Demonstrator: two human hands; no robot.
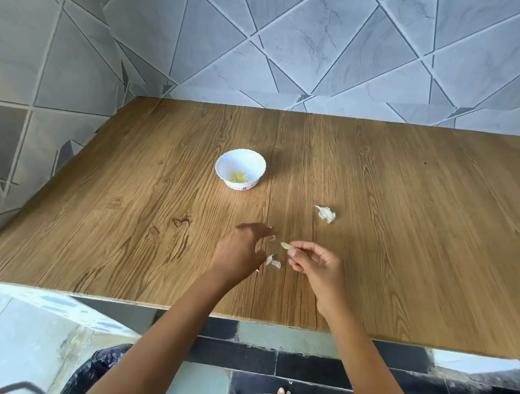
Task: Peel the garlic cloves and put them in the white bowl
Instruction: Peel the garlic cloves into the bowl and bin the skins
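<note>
A garlic clove (285, 245) is pinched by the right hand (312, 267).
The left hand (237, 251) is blurred beside loose skins (273, 262); its grip cannot be told.

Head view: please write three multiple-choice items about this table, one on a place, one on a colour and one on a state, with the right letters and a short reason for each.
1. Where does the unpeeled garlic piece lie, seen from the white bowl?
A. Inside it
B. To its right, nearer the person
C. Behind it, against the wall

2. What colour are the peeled cloves in the bowl?
A. Pale yellow
B. Purple
C. Green

3. What is the right hand doing?
A. Lying flat on the table
B. Pinching a clove at its fingertips
C. Gripping the bowl

Answers:
1 B: the piece lies on bare wood, right of the bowl and closer to the table's near edge.
2 A: the cloves look yellowish against the white inside.
3 B: thumb and fingers close on the small clove above the table.
</note>
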